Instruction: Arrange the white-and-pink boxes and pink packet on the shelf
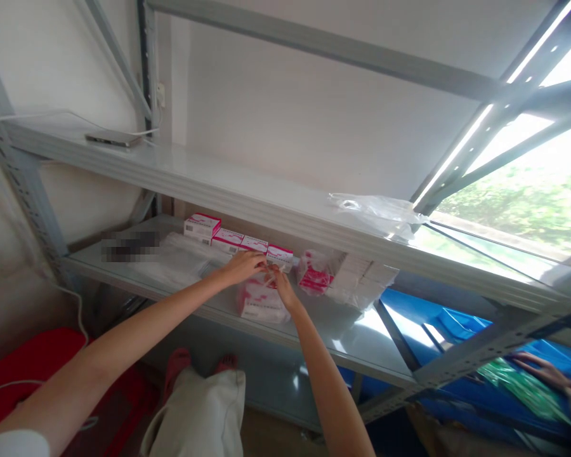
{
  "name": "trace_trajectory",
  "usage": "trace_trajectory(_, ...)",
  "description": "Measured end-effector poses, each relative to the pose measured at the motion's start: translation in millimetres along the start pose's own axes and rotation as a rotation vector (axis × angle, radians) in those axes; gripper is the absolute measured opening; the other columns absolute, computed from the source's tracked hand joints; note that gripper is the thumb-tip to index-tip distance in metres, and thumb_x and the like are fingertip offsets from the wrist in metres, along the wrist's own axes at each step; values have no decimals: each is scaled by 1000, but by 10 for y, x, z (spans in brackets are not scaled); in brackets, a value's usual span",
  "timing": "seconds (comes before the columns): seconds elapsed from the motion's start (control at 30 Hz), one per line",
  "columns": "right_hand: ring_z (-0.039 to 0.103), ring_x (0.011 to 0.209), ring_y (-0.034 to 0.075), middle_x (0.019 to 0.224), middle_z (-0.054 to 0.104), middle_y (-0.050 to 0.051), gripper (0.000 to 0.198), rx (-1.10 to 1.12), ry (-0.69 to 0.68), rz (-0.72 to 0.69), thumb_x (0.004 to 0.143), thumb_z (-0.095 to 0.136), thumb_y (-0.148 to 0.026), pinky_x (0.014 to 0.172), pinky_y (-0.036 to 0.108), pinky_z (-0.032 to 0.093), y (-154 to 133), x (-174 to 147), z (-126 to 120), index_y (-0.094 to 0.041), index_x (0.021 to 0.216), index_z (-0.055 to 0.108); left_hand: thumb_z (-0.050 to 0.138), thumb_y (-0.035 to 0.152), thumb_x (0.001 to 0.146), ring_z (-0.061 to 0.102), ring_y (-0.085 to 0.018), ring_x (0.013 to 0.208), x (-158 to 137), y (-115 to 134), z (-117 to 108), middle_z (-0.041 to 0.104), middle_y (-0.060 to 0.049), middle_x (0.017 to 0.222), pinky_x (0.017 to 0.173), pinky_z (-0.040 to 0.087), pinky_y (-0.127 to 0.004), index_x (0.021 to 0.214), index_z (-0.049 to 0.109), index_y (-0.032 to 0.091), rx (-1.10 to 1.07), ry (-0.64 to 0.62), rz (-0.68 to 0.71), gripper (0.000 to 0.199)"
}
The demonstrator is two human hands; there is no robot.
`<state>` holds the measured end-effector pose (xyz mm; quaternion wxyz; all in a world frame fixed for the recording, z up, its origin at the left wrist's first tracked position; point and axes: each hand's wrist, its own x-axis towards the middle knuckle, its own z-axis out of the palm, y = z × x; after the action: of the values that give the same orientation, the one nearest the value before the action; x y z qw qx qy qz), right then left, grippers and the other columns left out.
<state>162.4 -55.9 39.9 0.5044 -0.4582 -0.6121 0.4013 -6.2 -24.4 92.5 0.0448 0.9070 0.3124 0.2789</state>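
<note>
Two bare hands reach forward onto the middle grey metal shelf (361,343) of a steel rack. The left hand (242,265) lies palm down with its fingers curled over the edge of a clear plastic bag of pink-and-white packets (261,303); the right hand (282,285) is just beside it, fingertips pinched on the same bag's top edge. Both hands are partly closed on the plastic, and how firm the grip is cannot be told. The bag rests on the shelf directly under and in front of the hands.

Just beyond the fingers stands a row of small white cardboard boxes with pink bands (238,237), set side by side. To the right of the hands lies a second clear bag with pink printed contents (314,274), and beyond that a stack of flat white cartons (361,279). Above the hands, on the upper shelf, lies a crumpled clear plastic bag (378,212). Far to the lower right, another person's hand (547,371) rests on green wrapped goods (518,384) in a blue bin.
</note>
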Motion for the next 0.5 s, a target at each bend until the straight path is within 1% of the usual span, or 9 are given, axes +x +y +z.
trace_trajectory(0.1,52,59,16,63,57,2,63,-45,5,-2,70,39,-82,60,29,41,19,8,-18,-22,75,59,57,19,87,60,-23,89,12,38,22,66,-7,92,78,43,-30,97,66,20,36,-30,63,13)
trace_trajectory(0.2,51,55,15,61,57,1,65,-80,45,-15,71,38,-81,57,29,39,58,5,-62,-21,78,60,52,8,87,58,-24,96,33,46,27,64,-9,97,80,43,-31,99,64,17,32,-51,146,20)
trace_trajectory(0.27,49,52,15,55,53,-1,63,-119,92,-25,71,39,-80,56,28,37,96,-3,-91,-21,75,60,51,7,87,56,-24,98,40,58,15,63,-9,98,84,42,-31,96,63,16,-6,-30,165,18)
trace_trajectory(0.37,45,49,14,45,45,-2,59,-173,124,-17,68,46,-78,53,28,35,160,-17,-108,-22,56,55,51,12,89,56,-23,97,38,113,22,61,-8,96,86,40,-31,90,60,17,-90,29,145,11)
trace_trajectory(0.4,44,48,13,45,45,-2,58,-147,121,-1,65,50,-78,53,28,35,179,-22,-106,-22,53,53,53,16,89,56,-22,94,36,137,46,61,-8,94,85,40,-31,90,59,17,-122,41,120,6)
trace_trajectory(0.43,44,49,13,46,47,-2,56,-89,117,21,63,53,-77,52,27,35,196,-28,-103,-21,54,54,58,21,87,57,-22,92,35,159,84,60,-7,93,83,41,-31,91,57,17,-159,50,83,6)
trace_trajectory(0.5,45,49,13,49,50,-2,54,60,150,63,62,56,-75,51,26,36,222,-45,-102,-21,61,58,71,33,77,57,-21,86,31,177,198,59,-7,93,78,41,-29,98,54,16,-257,42,9,32)
